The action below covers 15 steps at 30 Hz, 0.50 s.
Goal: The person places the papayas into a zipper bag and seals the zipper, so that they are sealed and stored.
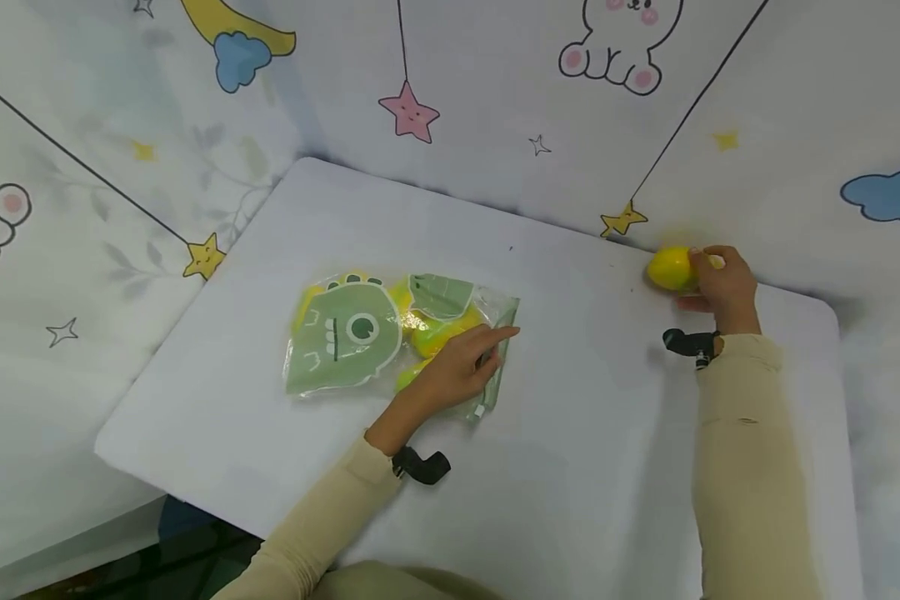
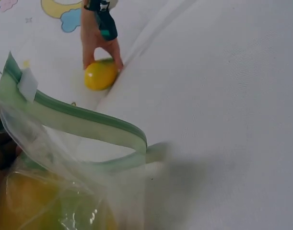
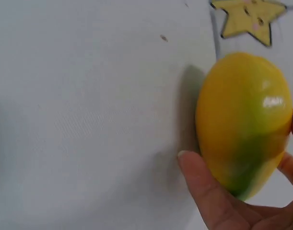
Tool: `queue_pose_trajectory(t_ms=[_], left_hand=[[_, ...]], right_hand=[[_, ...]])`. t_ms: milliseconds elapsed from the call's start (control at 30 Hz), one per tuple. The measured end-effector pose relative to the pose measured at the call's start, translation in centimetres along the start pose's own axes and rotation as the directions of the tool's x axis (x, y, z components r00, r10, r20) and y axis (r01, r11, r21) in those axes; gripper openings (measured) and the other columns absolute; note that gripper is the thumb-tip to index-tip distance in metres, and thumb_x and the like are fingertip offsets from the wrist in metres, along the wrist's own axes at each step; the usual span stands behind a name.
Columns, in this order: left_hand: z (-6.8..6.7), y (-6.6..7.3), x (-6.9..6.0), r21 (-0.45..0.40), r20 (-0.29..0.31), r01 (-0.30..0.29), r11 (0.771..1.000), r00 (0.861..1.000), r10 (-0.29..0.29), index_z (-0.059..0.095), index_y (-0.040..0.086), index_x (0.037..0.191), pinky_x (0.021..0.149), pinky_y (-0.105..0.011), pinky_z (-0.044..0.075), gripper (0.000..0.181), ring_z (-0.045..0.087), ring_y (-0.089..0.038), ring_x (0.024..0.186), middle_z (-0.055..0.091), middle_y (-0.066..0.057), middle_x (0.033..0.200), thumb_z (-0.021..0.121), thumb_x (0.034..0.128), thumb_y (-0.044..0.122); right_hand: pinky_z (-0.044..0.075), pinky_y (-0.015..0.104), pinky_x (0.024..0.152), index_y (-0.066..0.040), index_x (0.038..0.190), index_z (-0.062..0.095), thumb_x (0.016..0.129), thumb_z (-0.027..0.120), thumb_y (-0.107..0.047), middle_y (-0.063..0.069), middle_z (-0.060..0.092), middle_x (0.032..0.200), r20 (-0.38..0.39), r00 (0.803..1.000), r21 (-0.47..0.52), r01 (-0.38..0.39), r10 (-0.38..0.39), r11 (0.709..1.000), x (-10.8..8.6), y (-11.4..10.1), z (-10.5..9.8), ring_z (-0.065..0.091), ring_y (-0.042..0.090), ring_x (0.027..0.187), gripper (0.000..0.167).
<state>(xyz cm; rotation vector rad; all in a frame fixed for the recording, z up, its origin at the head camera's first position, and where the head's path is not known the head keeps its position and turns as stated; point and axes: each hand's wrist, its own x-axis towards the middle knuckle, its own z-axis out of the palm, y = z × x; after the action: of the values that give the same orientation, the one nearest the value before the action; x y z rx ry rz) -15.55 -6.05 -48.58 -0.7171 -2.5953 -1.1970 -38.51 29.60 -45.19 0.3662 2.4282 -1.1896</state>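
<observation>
A glossy yellow mango (image 1: 669, 269) with a green patch is gripped by my right hand (image 1: 726, 285) at the table's far right edge. In the right wrist view, the thumb and fingers lie around the lower end of the mango (image 3: 244, 115). My left hand (image 1: 461, 367) holds a clear zip bag (image 1: 345, 333) near its mouth, with the index finger stretched out. Several yellow and green fruits show through the plastic. The left wrist view shows the bag's green zip edge (image 2: 93, 115) gaping, with a white slider; the left fingers are dark and partly hidden there.
The white table (image 1: 570, 467) has rounded corners and meets a cloth backdrop (image 1: 480, 50) printed with stars, clouds and bears. The bag lies left of the table's middle. A small dark speck (image 1: 511, 248) marks the tabletop.
</observation>
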Motion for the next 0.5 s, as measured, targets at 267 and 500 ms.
queue_pose_trajectory(t_ms=[267, 500], left_hand=[[0.0, 0.5, -0.4, 0.005, 0.027, -0.004, 1.0, 1.0, 0.004, 0.057, 0.003, 0.133, 0.064, -0.017, 0.041, 0.042, 0.046, -0.01, 0.072, 0.054, -0.002, 0.083, 0.062, 0.091, -0.003], [0.2, 0.3, 0.4, 0.017, 0.007, -0.021, 1.0, 1.0, 0.021, 0.057, 0.003, 0.133, 0.063, -0.017, 0.041, 0.043, 0.045, -0.01, 0.07, 0.053, -0.001, 0.083, 0.063, 0.0902, -0.003]], right_hand=[[0.029, 0.051, 0.114, -0.033, 0.156, -0.014, 0.091, 0.067, -0.042, 0.023, 0.007, 0.161, 0.074, 0.997, 0.161, -0.012, 0.0, 0.987, -2.0, 0.5, 1.3, 0.07, 0.013, 0.088, 0.104], [0.054, 0.026, 0.087, -0.026, 0.158, 0.0, 0.086, 0.073, -0.037, 0.007, 0.04, 0.125, -0.045, 0.998, 0.198, 0.041, -0.032, 0.979, -3.7, 2.1, 2.6, 0.059, 0.008, 0.091, 0.103]])
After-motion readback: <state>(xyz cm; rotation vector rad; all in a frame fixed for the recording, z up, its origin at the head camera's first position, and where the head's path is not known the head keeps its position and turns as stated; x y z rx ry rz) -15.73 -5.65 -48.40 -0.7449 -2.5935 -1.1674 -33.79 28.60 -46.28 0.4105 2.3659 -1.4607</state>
